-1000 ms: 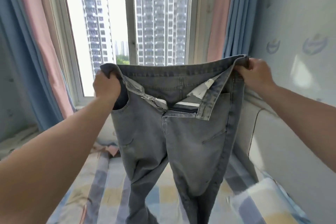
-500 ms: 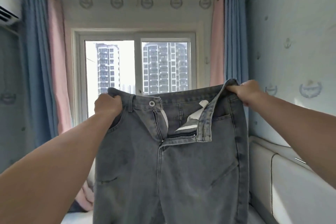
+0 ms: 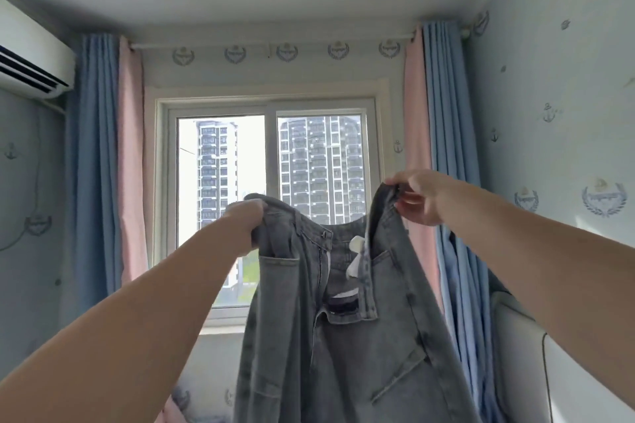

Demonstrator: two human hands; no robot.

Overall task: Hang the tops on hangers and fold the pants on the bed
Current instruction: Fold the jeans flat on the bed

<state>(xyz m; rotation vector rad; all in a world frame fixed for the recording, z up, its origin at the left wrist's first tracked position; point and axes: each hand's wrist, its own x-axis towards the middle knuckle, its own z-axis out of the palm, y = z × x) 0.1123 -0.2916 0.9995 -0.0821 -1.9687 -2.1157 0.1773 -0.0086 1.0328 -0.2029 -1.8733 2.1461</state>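
Left hand [image 3: 244, 221]: fist clenched on the left end of the waistband.
Right hand [image 3: 421, 197]: thumb and fingers pinching the right end.
Jeans [image 3: 347, 354]: grey denim, hanging between both hands, fly open.
Label [image 3: 355, 256]: white, inside the waistband; writing too small to read.
Behind: window [image 3: 271, 106], curtains [image 3: 91, 165], air conditioner [image 3: 31, 55].

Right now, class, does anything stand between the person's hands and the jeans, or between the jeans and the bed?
Nothing at the hands: the left hand and right hand each grip the jeans at the waistband. The bed is out of view below, so that path cannot be judged.
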